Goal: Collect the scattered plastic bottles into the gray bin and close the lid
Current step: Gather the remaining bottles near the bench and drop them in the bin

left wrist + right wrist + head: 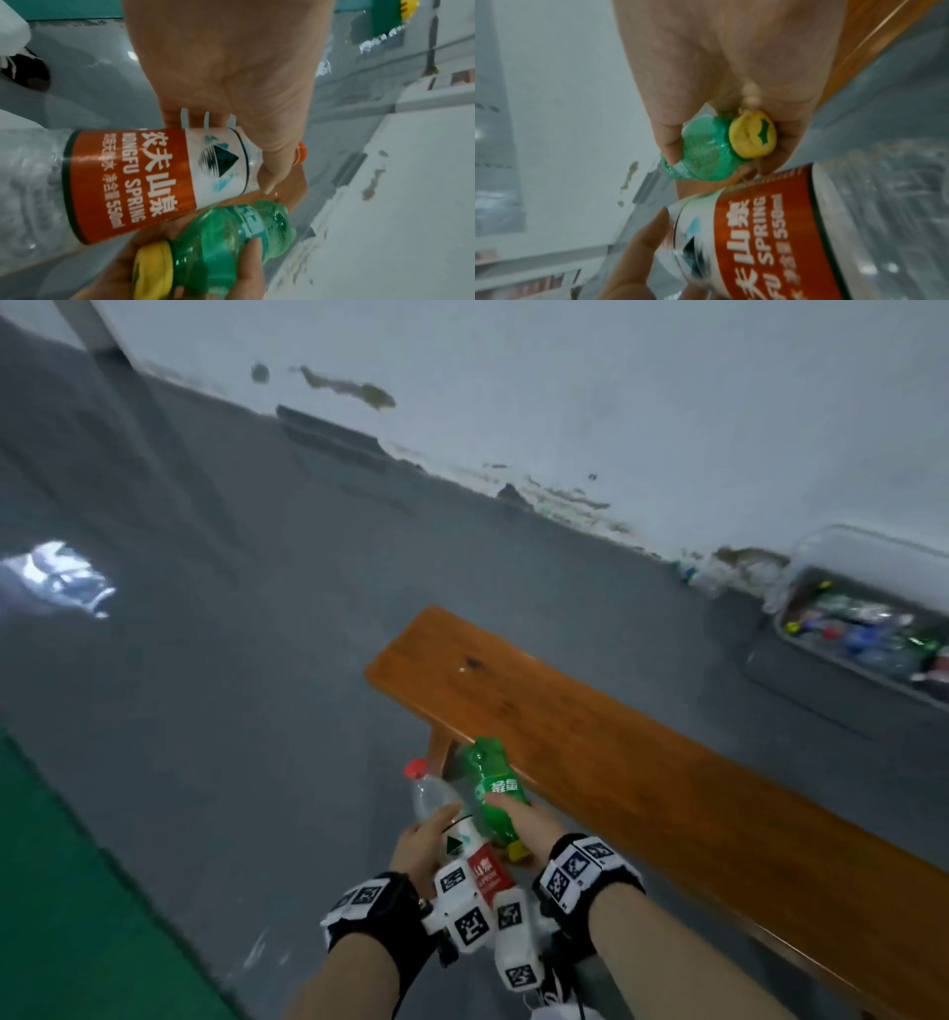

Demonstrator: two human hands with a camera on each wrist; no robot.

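Green bottle (495, 794) in right hand (529, 824), clear bottle (452, 834) — left hand (423, 845)

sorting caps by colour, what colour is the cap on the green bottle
Yellow cap on the green bottle, clearest in the right wrist view.

Gray bin (842, 683) cut off, contents blurred.

Right hand (721, 71) grips green bottle (700, 154) — yellow-capped.
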